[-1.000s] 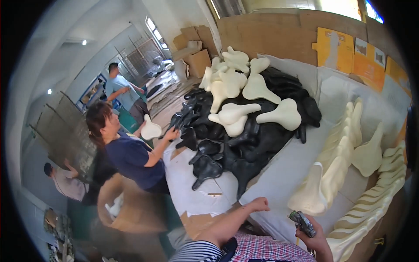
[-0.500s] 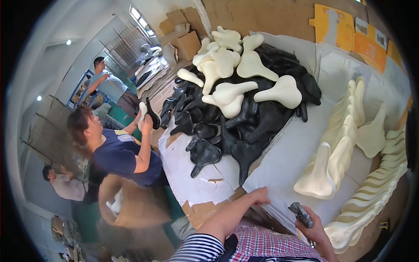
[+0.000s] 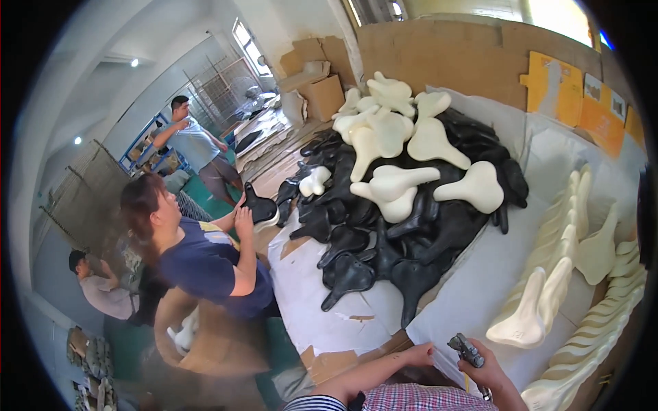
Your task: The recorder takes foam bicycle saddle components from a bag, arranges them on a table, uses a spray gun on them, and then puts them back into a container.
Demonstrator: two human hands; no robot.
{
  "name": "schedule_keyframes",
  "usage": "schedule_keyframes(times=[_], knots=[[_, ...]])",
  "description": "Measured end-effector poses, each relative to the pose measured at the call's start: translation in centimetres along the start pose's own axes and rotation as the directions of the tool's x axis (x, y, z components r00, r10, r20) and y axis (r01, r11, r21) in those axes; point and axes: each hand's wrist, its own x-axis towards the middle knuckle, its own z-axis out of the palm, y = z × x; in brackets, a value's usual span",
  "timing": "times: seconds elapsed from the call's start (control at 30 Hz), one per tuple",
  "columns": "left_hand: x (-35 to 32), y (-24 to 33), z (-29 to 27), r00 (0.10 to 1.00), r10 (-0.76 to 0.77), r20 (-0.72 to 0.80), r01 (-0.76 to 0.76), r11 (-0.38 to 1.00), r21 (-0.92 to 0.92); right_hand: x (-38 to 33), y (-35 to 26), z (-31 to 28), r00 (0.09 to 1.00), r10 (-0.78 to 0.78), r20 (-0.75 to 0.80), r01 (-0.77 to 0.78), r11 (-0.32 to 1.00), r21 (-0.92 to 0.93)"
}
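My right hand [image 3: 485,371] is wrapped round a small dark grey metal tool [image 3: 466,350], held upright near the table's front edge. Its exact kind is not clear. A shiny metal part shows below the fingers. My left hand [image 3: 419,354] rests at the near edge of the white table covering [image 3: 449,315], its fingers curled; what they hold, if anything, is hidden. Beyond it lies a heap of black bicycle saddle covers [image 3: 410,274], with several cream saddle pads [image 3: 473,187] on top. Stacked rows of cream saddle pads [image 3: 528,322] stand to the right of my hands.
At the left of the table a co-worker [image 3: 205,253] holds a black saddle [image 3: 260,204]. An open brown container [image 3: 226,335] with pale pieces stands beside that person. Two more people are farther back. Cardboard [image 3: 439,51] lines the far side.
The view has tilted upward and left, so the table sits lower and farther right. The co-worker has brought a pale piece and a black cover together and set another pale piece on the heap.
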Motion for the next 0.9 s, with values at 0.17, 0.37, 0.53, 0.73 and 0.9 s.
schedule_keyframes(times=[0.17,0.37,0.53,0.73,0.9], knots=[[-5.5,-7.0,-1.4,0.974,-0.189,-0.126,0.201,0.975,0.091,2.7,-2.2,1.2,0.985,0.141,0.101,-0.138,0.99,-0.032],[-18.1,-18.4,0.5,0.942,-0.099,-0.322,0.248,0.849,0.466,4.4,-0.6,3.2,0.968,0.076,0.239,-0.052,0.993,-0.108],[-24.0,-16.8,7.7,0.413,-0.871,-0.265,0.485,0.456,-0.746,3.5,0.8,2.5,0.954,0.051,0.296,-0.023,0.995,-0.097],[-20.3,-17.2,7.1,0.909,-0.197,-0.366,0.237,0.969,0.068,-2.0,0.4,-0.5,0.978,0.185,0.091,-0.185,0.983,-0.013],[-10.6,-12.5,-6.4,0.814,-0.258,-0.52,0.242,0.965,-0.101,-8.7,-0.4,-2.1,0.973,0.012,-0.23,-0.014,1.0,-0.008]])
